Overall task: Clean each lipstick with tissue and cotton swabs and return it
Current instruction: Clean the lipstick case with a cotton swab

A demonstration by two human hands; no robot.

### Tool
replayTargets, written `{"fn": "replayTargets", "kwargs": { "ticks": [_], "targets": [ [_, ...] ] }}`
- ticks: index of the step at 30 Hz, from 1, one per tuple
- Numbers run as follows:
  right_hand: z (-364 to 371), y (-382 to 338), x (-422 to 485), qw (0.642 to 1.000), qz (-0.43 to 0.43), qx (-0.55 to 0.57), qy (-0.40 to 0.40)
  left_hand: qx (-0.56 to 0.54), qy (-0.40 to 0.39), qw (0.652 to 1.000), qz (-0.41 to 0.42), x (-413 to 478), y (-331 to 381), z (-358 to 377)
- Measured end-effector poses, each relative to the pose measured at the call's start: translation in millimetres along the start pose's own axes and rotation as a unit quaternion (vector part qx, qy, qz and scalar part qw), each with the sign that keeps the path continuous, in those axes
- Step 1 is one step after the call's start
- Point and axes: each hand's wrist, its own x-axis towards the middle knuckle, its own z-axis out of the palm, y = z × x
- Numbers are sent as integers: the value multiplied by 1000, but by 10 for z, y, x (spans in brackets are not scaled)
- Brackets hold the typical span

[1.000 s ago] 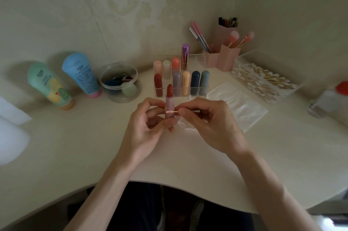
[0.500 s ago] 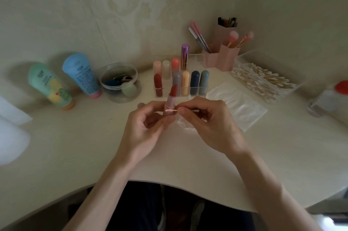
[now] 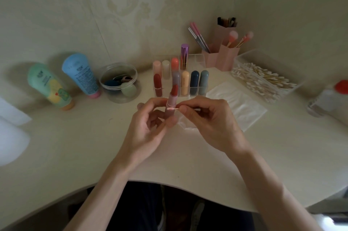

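- Head view: the left hand point(image 3: 148, 129) keeps a closed grip on a lipstick point(image 3: 171, 102), with thumb and fingers curled round the lower part of its case, and holds it above the worktop point(image 3: 75, 146).
- The right hand point(image 3: 211, 123) has a narrow grip: thumb and forefinger pinch a swab point(image 3: 174, 108) near its front end, and the other fingers are curled in beneath.
- The swab lies nearly level. Its pink-stained tip touches the right side of the lipstick case, just above the left hand's fingers. Its far end pokes out behind the right forefinger.
- The lipstick is uncapped and stands almost upright with a slight lean to the right. A dark red bullet is wound out above a pale pink case.
- It sits between the two hands, with its base buried in the left grip and the right fingertips just beside it, apart from the case itself.
- A flat tissue point(image 3: 237, 106) lies on the worktop to the right of the hands, partly under the right hand.
- Behind the lipstick, a clear rack point(image 3: 196, 90) holds capped lipsticks in two rows, with a tall metallic purple one at the back.
- Right of the rack is a clear box point(image 3: 263, 80) full of swabs, with pink brush holders point(image 3: 227, 57) behind it.
- To the left stand a round clear jar point(image 3: 120, 97) and two tubes, one blue point(image 3: 81, 74) and one green point(image 3: 49, 85).
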Motion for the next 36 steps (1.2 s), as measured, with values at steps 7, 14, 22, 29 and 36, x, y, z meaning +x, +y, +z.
{"fn": "replayTargets", "kwargs": {
  "ticks": [7,14,22,29,36],
  "targets": [
    [0,16,-3,1000,-2,-1,-12,21,30,999,21,-11,6,9],
    [-2,28,-3,1000,-8,-7,-9,49,-33,997,49,-20,-16,-14],
    [25,33,8,1000,-15,-11,-3,-9,17,999,28,-4,-24,7],
    [12,20,6,1000,-8,-1,1,-57,31,998,4,-15,31,17],
    [4,8,3,1000,-10,2,16,-12,-2,1000,26,-18,27,10]
  ]
}}
